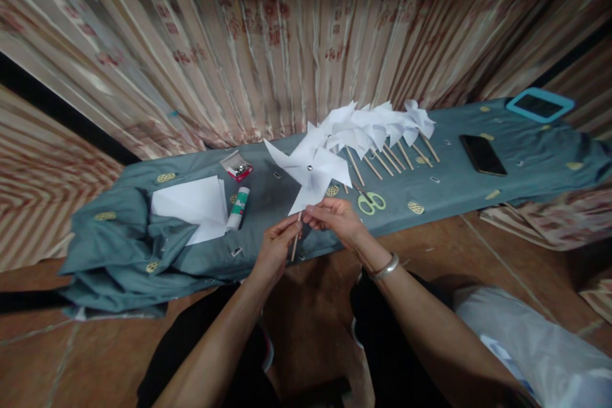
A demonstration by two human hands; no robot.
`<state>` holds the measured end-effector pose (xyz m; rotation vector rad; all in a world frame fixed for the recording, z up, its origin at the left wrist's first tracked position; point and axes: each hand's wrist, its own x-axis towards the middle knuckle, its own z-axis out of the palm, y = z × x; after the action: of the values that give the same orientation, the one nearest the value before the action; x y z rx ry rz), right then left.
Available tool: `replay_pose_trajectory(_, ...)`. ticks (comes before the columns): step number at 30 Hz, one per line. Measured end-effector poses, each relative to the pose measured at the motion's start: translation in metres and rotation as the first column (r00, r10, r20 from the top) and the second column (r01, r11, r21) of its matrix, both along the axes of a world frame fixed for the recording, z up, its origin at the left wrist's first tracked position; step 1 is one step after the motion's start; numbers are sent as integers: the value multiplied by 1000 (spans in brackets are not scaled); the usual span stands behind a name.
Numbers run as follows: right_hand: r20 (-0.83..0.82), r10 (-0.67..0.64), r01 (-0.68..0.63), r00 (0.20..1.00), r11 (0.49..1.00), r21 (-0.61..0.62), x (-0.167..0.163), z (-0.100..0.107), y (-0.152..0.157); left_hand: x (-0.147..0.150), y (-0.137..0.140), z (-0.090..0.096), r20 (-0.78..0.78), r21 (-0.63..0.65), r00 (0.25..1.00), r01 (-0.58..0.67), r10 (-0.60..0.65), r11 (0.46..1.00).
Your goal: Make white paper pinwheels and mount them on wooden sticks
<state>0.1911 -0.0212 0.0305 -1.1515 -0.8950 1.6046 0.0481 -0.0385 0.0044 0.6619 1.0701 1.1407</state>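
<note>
A white paper pinwheel [313, 182] with a silver pin at its centre faces me above the cloth-covered table. My left hand [280, 239] is closed on its thin wooden stick [294, 245]. Close by, my right hand [333, 217] pinches with thumb and forefinger at the lower edge of the paper, by the top of the stick. Behind it, several more white pinwheels [377, 127] lie in an overlapping row with their sticks toward me. Green-handled scissors [371, 203] rest just beyond my right hand, their blades partly hidden.
On the green cloth [258, 204] to the left are white paper sheets [191, 201], a glue stick [238, 208] and an open red box of small metal pins [237, 167]. A black phone [482, 154] and a blue-framed tablet [540, 105] lie at right. A curtain [268, 32] hangs behind.
</note>
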Motion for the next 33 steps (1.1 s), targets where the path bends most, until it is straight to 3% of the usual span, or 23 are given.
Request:
replay_pose_trajectory(10,125,12,-22,992,996,84,-1,-1,-1,0,0,12,141,-58,989,50,-41,997)
replay_pose_trajectory(20,261,-99,45,960,978,205,30,23,-6,-6,0,22,158,-18,987,36,-33,999)
replay_pose_trajectory(24,319,66,-127,946,976,176,18,15,-15,-8,1,23,212,-44,977,24,-14,999)
replay_pose_trajectory(27,386,216,-302,897,936,178,-1,5,-22,-7,2,23,238,-41,971,20,-10,999)
replay_pose_trajectory(33,345,267,-338,900,926,166,-22,3,-23,-9,1,28,264,-58,965,31,-15,998)
